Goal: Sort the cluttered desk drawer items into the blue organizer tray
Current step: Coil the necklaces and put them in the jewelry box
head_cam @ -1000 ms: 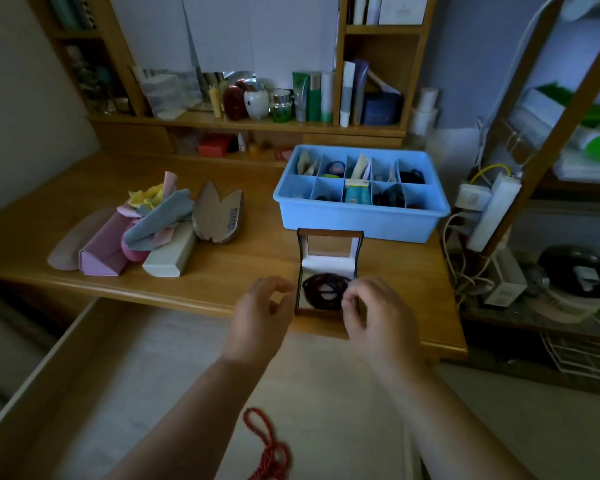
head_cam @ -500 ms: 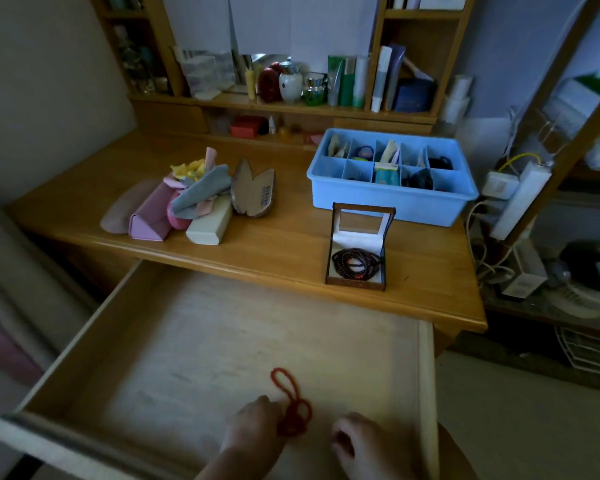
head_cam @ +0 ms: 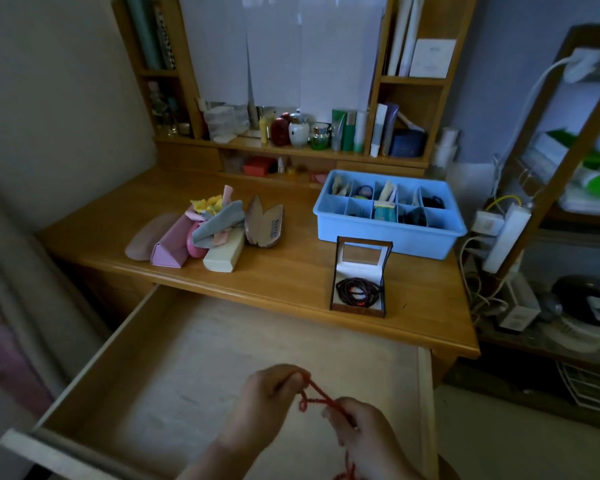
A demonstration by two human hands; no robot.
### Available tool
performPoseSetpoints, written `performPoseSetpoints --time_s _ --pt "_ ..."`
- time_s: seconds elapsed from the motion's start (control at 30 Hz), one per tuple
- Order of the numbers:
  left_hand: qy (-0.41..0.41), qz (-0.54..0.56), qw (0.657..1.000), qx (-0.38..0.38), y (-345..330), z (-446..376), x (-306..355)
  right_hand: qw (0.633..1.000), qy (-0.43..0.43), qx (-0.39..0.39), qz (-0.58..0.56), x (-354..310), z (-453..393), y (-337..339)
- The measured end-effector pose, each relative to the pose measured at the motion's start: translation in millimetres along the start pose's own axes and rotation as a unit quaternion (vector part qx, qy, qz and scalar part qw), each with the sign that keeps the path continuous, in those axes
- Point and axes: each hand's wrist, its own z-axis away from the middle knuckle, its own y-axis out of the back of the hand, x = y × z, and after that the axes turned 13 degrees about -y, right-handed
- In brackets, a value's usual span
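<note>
Lifted off the drawer (head_cam: 174, 348) floor since a half-second earlier: red bead string (head_cam: 315, 398), now stretched between left hand (head_cam: 271, 396) and right hand (head_cam: 364, 434), both pinching it. Hung above the drawer, well short of the blue organizer tray (head_cam: 388, 233). Could snag or slip, judging by the loose tail dangling below the right hand.

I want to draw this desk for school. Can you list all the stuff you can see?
red bead string: one, red, held above the open drawer
drawer: one, wooden, pulled open
organizer tray: one, blue, desk's back right, compartments partly filled
jewellery box: one, dark, open, dark beads inside, before the tray
glasses cases and cloths: a pile, pink, cream, blue, yellow, desk's left
bottles: several, shelf behind
left hand: pinches the string
right hand: grips the string
</note>
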Motion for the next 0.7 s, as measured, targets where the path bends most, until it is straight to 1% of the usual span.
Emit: performPoseSetpoints --time_s 0.07,0.1,0.13,0.23,0.27,0.3,0.33,0.4,0.5,0.53,0.57,0.6,0.63,0.7 --pt "0.042 0.061 0.995 0.067 13 -7 4 1.0 -0.009 0.0 -0.015 0 0 4" --pt "0.06 0.099 0.99 0.082 19 -9 7 1.0 -0.018 0.009 -0.009 -1 1 6" --pt "0.067 0.12 0.987 0.078 25 -11 11 0.999 -0.027 0.023 0.015 -1 1 8" --pt "0.032 0.094 0.995 -0.007 39 -10 26 0.988 -0.058 0.071 0.127 -7 0 10" --pt "0.02 0.086 0.996 -0.023 42 -11 32 0.983 -0.065 0.086 0.146 -8 -2 10" --pt "0.012 0.086 0.996 -0.024 45 -12 38 0.982 -0.075 0.095 0.148 -10 -4 10" --pt "0.011 0.092 0.996 -0.014 49 -14 41 0.983 -0.091 0.097 0.125 -12 -6 11" --pt "0.032 0.136 0.99 0.026 61 -17 42 0.986 -0.136 0.094 0.023 -13 -7 15" --pt "0.093 0.244 0.96 0.105 87 -21 30 0.968 -0.197 0.108 -0.114 -10 -12 27" --pt "0.11 0.277 0.946 0.125 97 -22 23 0.955 -0.217 0.115 -0.168 -9 -13 30" --pt "0.123 0.304 0.934 0.142 106 -23 16 0.935 -0.238 0.111 -0.24 -7 -14 33" --pt "0.132 0.328 0.922 0.156 114 -25 8 0.903 -0.257 0.096 -0.329 -6 -16 36" --pt "0.14 0.35 0.91 0.171 121 -26 1 0.863 -0.271 0.067 -0.421 -6 -16 39" --pt "0.167 0.385 0.883 0.212 130 -26 -14 0.766 -0.275 0.007 -0.581 -7 -13 44"
